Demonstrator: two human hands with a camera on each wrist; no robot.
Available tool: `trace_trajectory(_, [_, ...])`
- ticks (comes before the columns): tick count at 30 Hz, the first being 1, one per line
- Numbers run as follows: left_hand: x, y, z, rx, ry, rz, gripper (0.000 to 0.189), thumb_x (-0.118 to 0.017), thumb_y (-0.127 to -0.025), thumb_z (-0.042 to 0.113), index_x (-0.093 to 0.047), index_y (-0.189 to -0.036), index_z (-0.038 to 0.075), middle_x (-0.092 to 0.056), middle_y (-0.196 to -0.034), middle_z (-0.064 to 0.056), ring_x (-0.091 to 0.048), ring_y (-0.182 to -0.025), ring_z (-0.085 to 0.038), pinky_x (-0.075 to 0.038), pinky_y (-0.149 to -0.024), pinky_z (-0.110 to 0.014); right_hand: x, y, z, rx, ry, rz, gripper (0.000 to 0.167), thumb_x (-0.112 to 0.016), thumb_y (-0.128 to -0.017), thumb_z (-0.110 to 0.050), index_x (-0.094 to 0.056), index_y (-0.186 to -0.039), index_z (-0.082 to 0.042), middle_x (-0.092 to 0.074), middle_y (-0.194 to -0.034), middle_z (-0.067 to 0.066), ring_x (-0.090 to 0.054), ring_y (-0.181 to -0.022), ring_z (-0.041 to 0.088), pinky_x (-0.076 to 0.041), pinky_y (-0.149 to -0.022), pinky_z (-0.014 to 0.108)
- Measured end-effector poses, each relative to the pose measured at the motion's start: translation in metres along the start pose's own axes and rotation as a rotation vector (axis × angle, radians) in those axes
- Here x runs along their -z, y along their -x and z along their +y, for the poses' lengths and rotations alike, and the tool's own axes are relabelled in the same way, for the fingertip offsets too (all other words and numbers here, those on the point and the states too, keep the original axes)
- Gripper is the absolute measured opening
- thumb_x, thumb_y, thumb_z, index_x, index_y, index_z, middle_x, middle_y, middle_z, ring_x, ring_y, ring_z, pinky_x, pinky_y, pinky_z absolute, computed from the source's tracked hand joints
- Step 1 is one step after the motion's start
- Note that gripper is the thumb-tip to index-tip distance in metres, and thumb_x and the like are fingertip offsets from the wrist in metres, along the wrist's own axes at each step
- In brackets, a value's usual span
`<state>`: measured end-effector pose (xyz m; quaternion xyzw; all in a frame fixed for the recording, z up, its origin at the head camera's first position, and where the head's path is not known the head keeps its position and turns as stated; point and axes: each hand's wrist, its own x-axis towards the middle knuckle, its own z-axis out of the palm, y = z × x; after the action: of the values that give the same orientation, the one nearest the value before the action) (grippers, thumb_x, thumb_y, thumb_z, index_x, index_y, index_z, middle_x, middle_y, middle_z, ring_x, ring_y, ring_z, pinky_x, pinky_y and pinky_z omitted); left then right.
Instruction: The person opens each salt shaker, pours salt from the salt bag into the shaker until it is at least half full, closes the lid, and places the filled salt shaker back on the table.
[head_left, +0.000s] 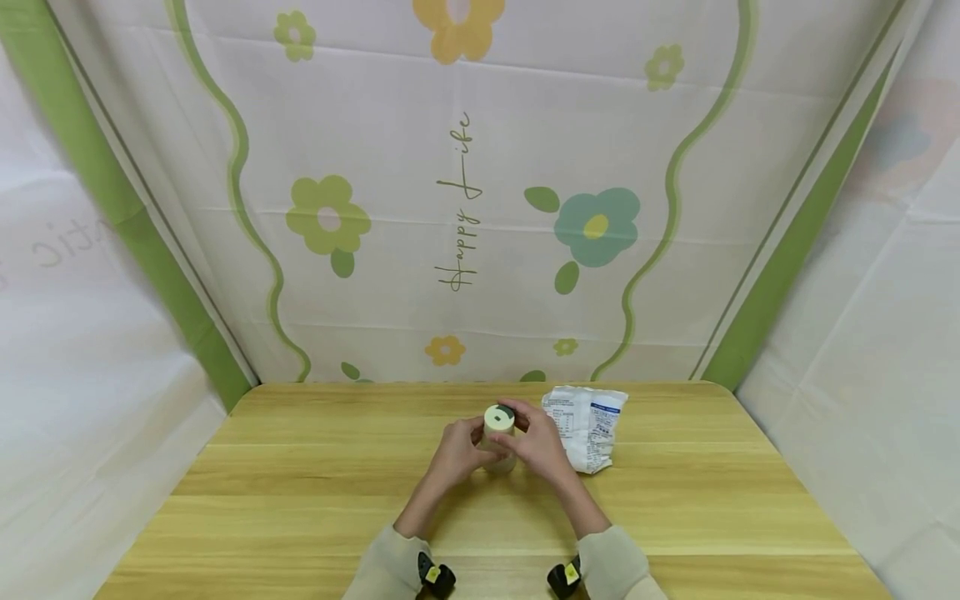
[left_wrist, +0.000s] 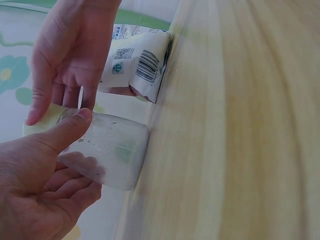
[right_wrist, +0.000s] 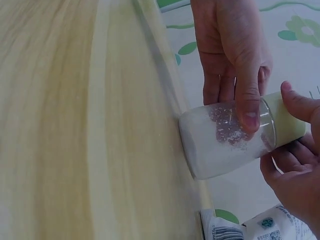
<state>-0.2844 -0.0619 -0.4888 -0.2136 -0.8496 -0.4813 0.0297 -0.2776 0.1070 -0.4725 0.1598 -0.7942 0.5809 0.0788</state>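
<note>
A clear jar [right_wrist: 210,145] with whitish contents and white grains on its wall stands upright on the table. Its pale yellow-green lid [head_left: 498,419] has a dark green patch on top. My left hand [head_left: 453,454] holds the jar's body, thumb on the near side and fingers curled behind. The right hand [head_left: 542,442] grips the lid between thumb and fingers, as the right wrist view shows from close by. Just right of the hands lies a white printed packet [head_left: 581,429], crumpled, with a barcode visible in the left wrist view.
The wooden table [head_left: 300,475] reaches back to a white fabric wall [head_left: 390,283] printed with flowers. More white fabric [head_left: 90,350] encloses the left side and the right. Dark wrist cameras [head_left: 436,577] sit at both sleeves.
</note>
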Motion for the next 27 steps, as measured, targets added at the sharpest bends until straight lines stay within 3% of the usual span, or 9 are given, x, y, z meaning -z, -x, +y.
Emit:
trace_trajectory(3, [0.0002, 0.0000, -0.0001, 0.000, 0.004, -0.002, 0.045, -0.085, -0.080, 0.016, -0.069, -0.119, 0.001, -0.073, -0.116, -0.013, -0.065, -0.105, -0.019, -0.059, -0.088, -0.038, -0.0019, -0.0002, -0.0010, 0.003, 0.020, 0.009, 0.057, -0.085, -0.078, -0.012, -0.063, -0.130, -0.003, -0.065, -0.130, 0.016, -0.065, -0.120, 0.032, -0.052, -0.102, 0.043])
trace_trajectory(10, [0.0002, -0.0005, -0.0001, 0.003, 0.016, -0.005, 0.045, -0.085, -0.080, 0.017, -0.070, -0.118, 0.001, -0.073, -0.117, -0.013, -0.065, -0.105, -0.018, -0.058, -0.089, -0.043, -0.0018, 0.0011, -0.0049, -0.021, -0.006, 0.001, 0.053, -0.082, -0.080, -0.007, -0.064, -0.130, -0.006, -0.065, -0.131, 0.016, -0.064, -0.121, 0.032, -0.051, -0.103, 0.045])
trace_trajectory(14, [0.0004, -0.0009, -0.0008, 0.003, 0.012, -0.004, 0.046, -0.085, -0.080, 0.017, -0.069, -0.120, 0.001, -0.073, -0.118, -0.012, -0.066, -0.111, -0.021, -0.058, -0.091, -0.037, -0.0015, -0.0009, -0.0003, -0.001, 0.026, -0.014, 0.059, -0.084, -0.080, -0.013, -0.062, -0.134, -0.006, -0.064, -0.134, 0.016, -0.062, -0.123, 0.033, -0.051, -0.103, 0.044])
trace_trajectory(17, [0.0003, -0.0012, -0.0014, -0.001, 0.005, -0.003, 0.044, -0.085, -0.080, 0.016, -0.070, -0.118, 0.002, -0.074, -0.111, -0.010, -0.065, -0.095, -0.017, -0.057, -0.077, -0.029, -0.0028, -0.0009, 0.0004, 0.013, 0.057, 0.019, 0.061, -0.086, -0.077, -0.016, -0.062, -0.132, -0.006, -0.065, -0.131, 0.016, -0.063, -0.121, 0.033, -0.052, -0.102, 0.046])
trace_trajectory(20, [0.0001, -0.0005, -0.0014, 0.000, 0.012, 0.000, 0.039, -0.085, -0.079, 0.016, -0.072, -0.114, 0.003, -0.074, -0.107, -0.009, -0.060, -0.088, -0.013, -0.055, -0.073, -0.027, -0.0036, 0.0006, -0.0012, 0.000, 0.068, 0.050, 0.058, -0.087, -0.076, -0.016, -0.064, -0.128, -0.007, -0.066, -0.127, 0.013, -0.064, -0.117, 0.032, -0.053, -0.101, 0.046])
trace_trajectory(23, [-0.0003, 0.0004, -0.0020, 0.002, 0.028, 0.000, 0.038, -0.085, -0.079, 0.015, -0.072, -0.113, 0.004, -0.074, -0.110, -0.009, -0.065, -0.097, -0.014, -0.059, -0.083, -0.032, -0.0037, 0.0016, -0.0030, -0.021, 0.048, 0.052, 0.054, -0.087, -0.076, -0.013, -0.065, -0.126, -0.008, -0.067, -0.126, 0.012, -0.065, -0.118, 0.031, -0.053, -0.102, 0.044])
trace_trajectory(27, [-0.0005, 0.0003, -0.0028, -0.005, 0.029, 0.001, 0.041, -0.084, -0.080, 0.016, -0.070, -0.117, 0.003, -0.073, -0.116, -0.011, -0.067, -0.112, -0.023, -0.058, -0.093, -0.039, -0.0030, 0.0011, -0.0036, -0.030, 0.026, 0.041, 0.054, -0.085, -0.078, -0.011, -0.065, -0.128, -0.007, -0.067, -0.127, 0.013, -0.065, -0.119, 0.032, -0.053, -0.102, 0.043])
